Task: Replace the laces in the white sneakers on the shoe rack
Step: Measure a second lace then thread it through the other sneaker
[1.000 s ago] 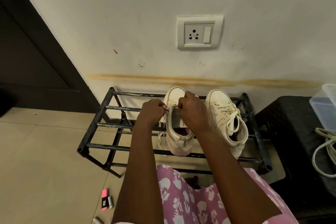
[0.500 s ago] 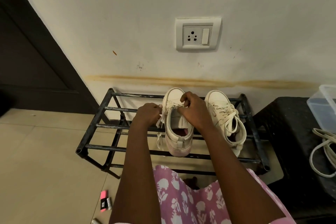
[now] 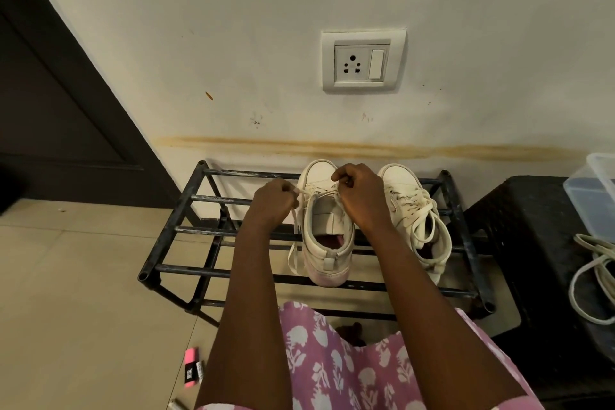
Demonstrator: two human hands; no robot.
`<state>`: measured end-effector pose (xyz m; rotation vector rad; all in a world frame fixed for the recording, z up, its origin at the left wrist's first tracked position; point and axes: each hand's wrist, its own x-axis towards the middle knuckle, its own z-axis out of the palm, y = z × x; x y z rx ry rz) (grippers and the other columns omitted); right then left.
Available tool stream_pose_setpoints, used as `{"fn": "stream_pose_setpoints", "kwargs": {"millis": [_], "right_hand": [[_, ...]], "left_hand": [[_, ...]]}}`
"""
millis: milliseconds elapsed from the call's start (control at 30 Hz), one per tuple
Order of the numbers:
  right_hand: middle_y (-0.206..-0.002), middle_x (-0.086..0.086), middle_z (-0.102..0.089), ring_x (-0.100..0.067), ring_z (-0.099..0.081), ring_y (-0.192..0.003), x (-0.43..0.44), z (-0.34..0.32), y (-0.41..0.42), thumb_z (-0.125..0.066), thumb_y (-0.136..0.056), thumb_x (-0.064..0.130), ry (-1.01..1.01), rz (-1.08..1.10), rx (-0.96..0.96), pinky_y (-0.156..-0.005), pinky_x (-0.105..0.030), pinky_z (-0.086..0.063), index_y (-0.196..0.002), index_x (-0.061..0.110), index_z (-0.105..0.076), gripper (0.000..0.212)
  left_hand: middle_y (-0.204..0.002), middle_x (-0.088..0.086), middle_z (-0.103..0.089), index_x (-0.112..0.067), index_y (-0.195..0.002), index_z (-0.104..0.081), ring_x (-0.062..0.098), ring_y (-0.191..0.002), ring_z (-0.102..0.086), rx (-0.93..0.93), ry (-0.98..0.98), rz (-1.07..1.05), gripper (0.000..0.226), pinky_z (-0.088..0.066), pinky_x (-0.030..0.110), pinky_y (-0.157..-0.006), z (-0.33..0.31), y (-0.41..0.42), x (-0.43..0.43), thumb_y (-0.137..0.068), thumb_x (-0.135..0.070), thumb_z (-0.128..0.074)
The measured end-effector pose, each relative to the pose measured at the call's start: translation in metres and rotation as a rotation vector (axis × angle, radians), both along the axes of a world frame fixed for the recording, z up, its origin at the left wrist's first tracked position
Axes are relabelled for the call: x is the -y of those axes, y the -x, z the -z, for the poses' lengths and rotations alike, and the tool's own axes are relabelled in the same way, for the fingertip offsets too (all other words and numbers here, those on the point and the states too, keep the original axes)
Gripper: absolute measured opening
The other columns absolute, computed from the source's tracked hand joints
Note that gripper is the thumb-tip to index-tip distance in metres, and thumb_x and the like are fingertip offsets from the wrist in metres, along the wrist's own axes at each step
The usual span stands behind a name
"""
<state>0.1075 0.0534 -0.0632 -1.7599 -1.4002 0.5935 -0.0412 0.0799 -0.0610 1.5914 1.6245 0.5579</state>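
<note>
The half-laced sneaker, standing on the shoe rack, has its lace pinched in the curled fingers of the left hand and right hand (its mate alongside is laced); both ends are best drawn evenly, without twists.

Left hand and right hand cover the upper eyelets of the left sneaker; the lace cannot be traced there. At 3 o'clock, the frame edge cuts the plastic box and pale cord. At 7 o'clock, the pink item has an illegible label.
</note>
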Motion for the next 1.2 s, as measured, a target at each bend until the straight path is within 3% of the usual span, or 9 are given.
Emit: {"fn": "stream_pose_setpoints", "kwargs": {"millis": [167, 267, 367, 533, 633, 767, 900, 1067, 1200], "right_hand": [[-0.104, -0.008, -0.069, -0.010, -0.058, -0.086, 0.001, -0.015, 0.006, -0.060, -0.085, 0.003, -0.030, -0.055, -0.021, -0.082, -0.015, -0.042, -0.104, 0.006, -0.071, 0.022], [-0.112, -0.005, -0.069, -0.014, -0.061, -0.099, 0.003, -0.023, 0.013, -0.067, -0.084, 0.012, 0.009, -0.175, -0.022, -0.077, -0.008, -0.033, -0.115, 0.010, -0.068, 0.031], [-0.109, -0.007, -0.070, -0.018, -0.062, -0.100, 0.004, -0.024, 0.023, -0.069, -0.083, 0.013, 0.005, -0.242, -0.007, -0.077, -0.013, -0.035, -0.113, 0.013, -0.070, 0.029], [-0.094, -0.006, -0.073, -0.003, -0.063, -0.080, 0.006, -0.036, 0.025, -0.067, -0.082, 0.006, -0.125, -0.128, -0.333, -0.082, -0.017, -0.046, -0.094, 0.007, -0.075, 0.014], [-0.092, -0.003, -0.074, 0.002, -0.065, -0.082, 0.004, -0.046, 0.019, -0.071, -0.080, 0.008, -0.182, -0.040, -0.453, -0.085, -0.016, -0.050, -0.094, 0.009, -0.076, 0.014], [-0.082, 0.008, -0.072, 0.005, -0.066, -0.078, 0.005, -0.057, 0.015, -0.072, -0.080, 0.011, -0.237, 0.021, -0.510, -0.079, -0.015, -0.051, -0.091, 0.013, -0.076, 0.012], [-0.083, 0.003, -0.072, -0.006, -0.068, -0.084, 0.006, -0.060, 0.010, -0.071, -0.080, 0.009, -0.273, 0.058, -0.665, -0.076, -0.018, -0.051, -0.090, 0.012, -0.075, 0.012], [-0.075, 0.011, -0.072, 0.006, -0.064, -0.076, 0.007, -0.068, -0.007, -0.067, -0.081, 0.003, -0.375, 0.156, -0.827, -0.067, -0.007, -0.047, -0.098, 0.002, -0.072, 0.017], [-0.076, 0.005, -0.069, -0.006, -0.055, -0.074, 0.010, -0.071, -0.024, -0.065, -0.082, 0.005, -0.410, 0.268, -0.912, -0.062, -0.020, -0.037, -0.077, 0.022, -0.075, 0.020]], "left_hand": [[-0.090, 0.000, -0.062, -0.015, -0.096, -0.061, 0.009, -0.075, -0.054, 0.127, -0.252, -0.073, 0.009, -0.037, 0.012, -0.059, -0.016, 0.002, -0.001, -0.094, -0.021, -0.054], [-0.083, -0.001, -0.066, -0.020, -0.088, -0.063, 0.009, -0.076, -0.060, 0.252, -0.345, -0.066, 0.008, -0.043, 0.018, -0.068, -0.025, 0.000, -0.002, -0.092, -0.020, -0.057], [-0.076, -0.007, -0.065, -0.020, -0.085, -0.067, -0.002, -0.064, -0.059, 0.375, -0.380, -0.031, 0.014, -0.045, 0.012, -0.065, -0.033, -0.005, 0.000, -0.093, -0.017, -0.055], [-0.046, -0.005, -0.059, -0.024, -0.086, -0.067, 0.003, -0.052, -0.056, 0.395, -0.313, -0.075, 0.021, -0.042, 0.022, -0.060, -0.032, -0.003, -0.003, -0.095, -0.017, -0.050], [-0.055, -0.007, -0.065, -0.021, -0.094, -0.070, 0.009, -0.066, -0.065, 0.251, -0.187, 0.015, 0.015, -0.045, 0.028, -0.069, -0.027, 0.000, -0.005, -0.088, -0.019, -0.057], [-0.103, 0.000, -0.070, -0.025, -0.103, -0.070, 0.017, -0.099, -0.062, 0.336, -0.126, 0.192, 0.023, -0.046, 0.032, -0.089, -0.030, -0.012, 0.001, -0.080, -0.024, -0.068], [-0.078, -0.006, -0.068, -0.021, -0.081, -0.070, 0.005, -0.081, -0.061, 0.550, -0.168, 0.143, 0.017, -0.046, 0.024, -0.082, -0.033, -0.024, 0.006, -0.089, -0.010, -0.059], [-0.059, -0.014, -0.062, -0.021, -0.080, -0.067, 0.004, -0.074, -0.055, 0.586, -0.186, 0.033, 0.021, -0.042, 0.022, -0.082, -0.020, -0.013, -0.002, -0.094, -0.014, -0.053], [-0.063, -0.008, -0.060, -0.021, -0.072, -0.061, 0.005, -0.072, -0.053, 0.476, -0.188, -0.112, 0.027, -0.039, 0.018, -0.072, -0.005, -0.004, -0.010, -0.096, -0.014, -0.050]]}}
